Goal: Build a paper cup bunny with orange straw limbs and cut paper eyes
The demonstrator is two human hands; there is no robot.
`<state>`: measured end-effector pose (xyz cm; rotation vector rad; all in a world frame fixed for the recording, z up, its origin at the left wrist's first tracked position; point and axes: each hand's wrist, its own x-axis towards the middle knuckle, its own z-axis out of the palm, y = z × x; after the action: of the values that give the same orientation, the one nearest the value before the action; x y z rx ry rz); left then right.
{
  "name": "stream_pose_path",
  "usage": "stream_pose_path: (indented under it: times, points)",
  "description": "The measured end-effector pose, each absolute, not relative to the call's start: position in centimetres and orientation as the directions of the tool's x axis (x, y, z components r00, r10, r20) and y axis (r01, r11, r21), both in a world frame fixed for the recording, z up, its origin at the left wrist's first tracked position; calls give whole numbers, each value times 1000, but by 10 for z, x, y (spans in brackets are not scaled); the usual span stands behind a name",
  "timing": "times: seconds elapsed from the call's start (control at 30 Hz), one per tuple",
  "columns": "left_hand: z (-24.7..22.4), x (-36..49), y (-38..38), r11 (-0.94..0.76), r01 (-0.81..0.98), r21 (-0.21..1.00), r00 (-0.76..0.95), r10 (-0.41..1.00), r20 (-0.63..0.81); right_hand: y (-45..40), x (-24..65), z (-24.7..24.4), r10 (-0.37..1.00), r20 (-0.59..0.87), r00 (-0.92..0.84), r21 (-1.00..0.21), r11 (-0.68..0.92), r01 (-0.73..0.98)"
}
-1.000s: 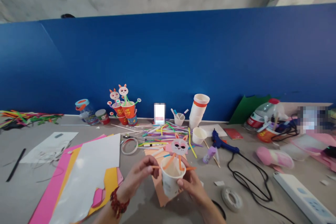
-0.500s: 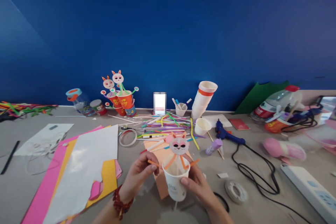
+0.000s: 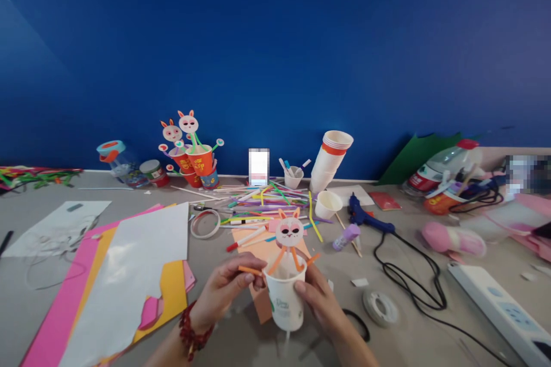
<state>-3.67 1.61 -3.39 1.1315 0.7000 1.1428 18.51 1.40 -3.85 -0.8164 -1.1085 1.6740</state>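
Note:
A white paper cup (image 3: 284,301) is upright in my right hand (image 3: 319,292), whose thumb presses its front wall while the fingers go behind it. A round paper rabbit face (image 3: 289,231) with orange ears stands above the rim. Orange straws (image 3: 279,261) bend below the face into the cup and stick out at both sides. My left hand (image 3: 235,281), with a red bead bracelet on its wrist, pinches the orange straw (image 3: 250,270) at the cup's left side. A thin white stem (image 3: 288,334) shows under the cup.
Behind the cup lie orange paper (image 3: 241,235) and many coloured straws (image 3: 262,200). A glue gun (image 3: 365,217), glue stick (image 3: 346,237) and tape roll (image 3: 381,307) are right; coloured sheets (image 3: 129,264) are left. Finished rabbit cups (image 3: 200,160) and stacked cups (image 3: 330,160) stand by the wall.
The view has shifted slightly, so the table things sit a little further left. The rabbit face has risen slightly over the cup. Both hands keep their grips.

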Motion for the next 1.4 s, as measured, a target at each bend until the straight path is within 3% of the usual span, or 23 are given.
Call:
stream_pose_path:
  times: [0.3, 0.43, 0.53, 0.63, 0.8, 0.93, 1.1, 1.4]
  points:
    - [-22, -33, 13, -161, -19, 987, 329, 931, 158, 11, 187, -34, 947, -40, -319, -963, -121, -239]
    - [-23, -30, 13, -238, 19, 971, 250, 941, 226, 9, 186, -40, 937, -71, -342, -959, -159, -236]
    - [-29, -25, 12, -223, -55, 973, 171, 958, 229, 8, 181, -49, 933, -38, -357, -949, -146, -281]
    - [-35, -16, 7, -85, -226, 970, 224, 965, 137, 8, 175, -55, 936, 3, -351, -951, -106, -290]
    - [-38, -1, 1, 114, -356, 928, 374, 927, 29, 9, 169, -49, 951, -5, -309, -977, -70, -200]
    - [-37, 4, 2, 205, -439, 875, 280, 956, -84, 13, 169, -44, 966, 63, -251, -994, 39, -99]
    - [-35, -1, 4, 189, -562, 805, 144, 981, -130, 17, 170, -45, 966, 75, -248, -997, 70, -30]
    - [-26, -5, 3, 136, -611, 780, 81, 991, -109, 4, 145, -50, 866, -44, -498, -993, 17, 118]
